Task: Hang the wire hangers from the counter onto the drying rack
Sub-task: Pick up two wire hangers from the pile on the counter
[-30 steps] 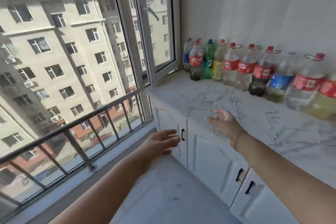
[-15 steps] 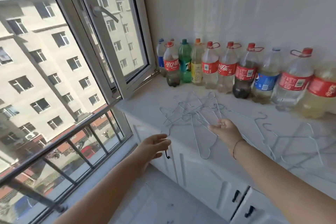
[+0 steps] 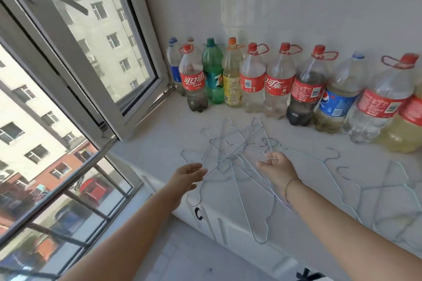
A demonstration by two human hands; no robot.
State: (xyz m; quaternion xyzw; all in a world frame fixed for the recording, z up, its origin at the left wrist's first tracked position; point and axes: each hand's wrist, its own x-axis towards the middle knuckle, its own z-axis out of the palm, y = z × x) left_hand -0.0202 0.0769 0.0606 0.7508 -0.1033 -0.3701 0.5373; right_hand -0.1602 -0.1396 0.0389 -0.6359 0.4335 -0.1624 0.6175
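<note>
A tangled pile of thin silver wire hangers (image 3: 230, 148) lies on the white counter (image 3: 159, 143), some sticking out over its front edge. More wire hangers (image 3: 388, 187) are spread flat further right. My left hand (image 3: 187, 177) hovers at the pile's left edge, fingers apart, holding nothing. My right hand (image 3: 277, 167) is over the pile's right side, palm turned left and fingers loosely curled beside a wire; I cannot tell whether they touch it. No drying rack is in view.
A row of large plastic drink bottles (image 3: 253, 80) lines the back wall. An inward-opened window sash (image 3: 96, 57) stands at the counter's left end, with a metal railing (image 3: 57, 180) below it. White cabinet doors with black handles (image 3: 198, 213) sit under the counter.
The view has swung down and closer to the counter. Both hands have reached forward to the hanger pile, the left from beside the cabinet up to the pile's edge.
</note>
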